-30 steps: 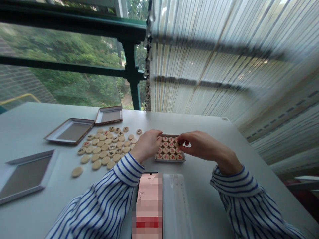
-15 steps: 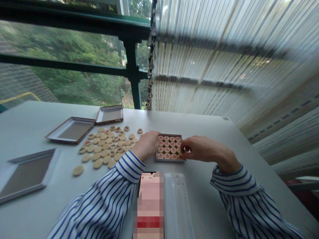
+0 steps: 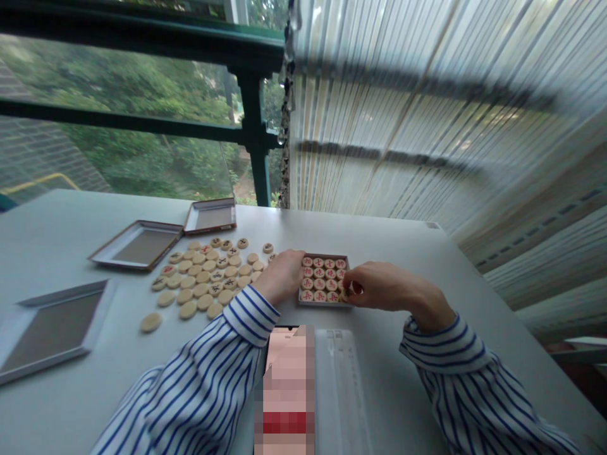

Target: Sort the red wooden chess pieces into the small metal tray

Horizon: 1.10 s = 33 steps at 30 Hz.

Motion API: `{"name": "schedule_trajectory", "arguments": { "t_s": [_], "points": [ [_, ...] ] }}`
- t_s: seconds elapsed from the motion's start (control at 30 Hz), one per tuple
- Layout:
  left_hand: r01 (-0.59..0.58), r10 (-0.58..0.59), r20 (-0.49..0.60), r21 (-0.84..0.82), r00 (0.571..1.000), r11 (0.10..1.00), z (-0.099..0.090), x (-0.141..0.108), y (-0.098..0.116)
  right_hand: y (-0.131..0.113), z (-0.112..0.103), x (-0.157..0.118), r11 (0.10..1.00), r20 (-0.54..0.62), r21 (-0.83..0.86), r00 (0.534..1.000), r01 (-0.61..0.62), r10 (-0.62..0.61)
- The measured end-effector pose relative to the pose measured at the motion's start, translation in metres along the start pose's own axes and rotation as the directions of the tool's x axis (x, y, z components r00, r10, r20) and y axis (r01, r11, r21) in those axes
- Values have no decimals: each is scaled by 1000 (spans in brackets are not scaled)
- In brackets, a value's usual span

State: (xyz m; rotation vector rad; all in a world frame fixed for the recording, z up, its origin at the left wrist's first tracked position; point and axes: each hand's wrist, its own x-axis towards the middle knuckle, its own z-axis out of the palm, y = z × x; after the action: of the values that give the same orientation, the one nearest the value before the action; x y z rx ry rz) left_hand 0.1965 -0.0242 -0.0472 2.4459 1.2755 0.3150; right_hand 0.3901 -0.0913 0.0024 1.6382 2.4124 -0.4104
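A small shallow box (image 3: 325, 304) holds rows of round wooden Chinese chess pieces (image 3: 319, 284) with red characters facing up. My left hand (image 3: 284, 275) is at the box's left side, its curled fingers against the edge; the fingertips are partly hidden. Over the box's lower right corner, my right hand (image 3: 379, 285) has thumb and fingers pinched around a Chinese chess piece (image 3: 345, 294), which they largely cover. To the left of my left hand lie many loose Chinese chess pieces (image 3: 203, 278), mostly blank side up, some showing black or red characters.
Several shallow trays or lids lie at left: a brown-edged one (image 3: 97, 259), a smaller one behind it (image 3: 190, 231) and a grey one (image 3: 85, 349). A phone (image 3: 287, 373) and a translucent plastic case (image 3: 341, 379) are in front of the box. The window and string curtain stand behind.
My right hand has shifted slightly at the lower right corner of the box, still pinching. My left hand stays at the box's left edge. The view has moved a little.
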Motion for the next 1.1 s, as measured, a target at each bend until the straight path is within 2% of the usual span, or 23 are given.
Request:
{"name": "schedule_trajectory", "arguments": {
  "t_s": [0.3,1.1],
  "points": [
    [-26,26,-5,0,1000,1000,2,1,-2,-1,2,1,1000,17,-14,999,-28,29],
    [-6,6,17,18,1000,1000,5,3,-4,2,1,0,999,20,-33,999,-36,37]
  ]
}}
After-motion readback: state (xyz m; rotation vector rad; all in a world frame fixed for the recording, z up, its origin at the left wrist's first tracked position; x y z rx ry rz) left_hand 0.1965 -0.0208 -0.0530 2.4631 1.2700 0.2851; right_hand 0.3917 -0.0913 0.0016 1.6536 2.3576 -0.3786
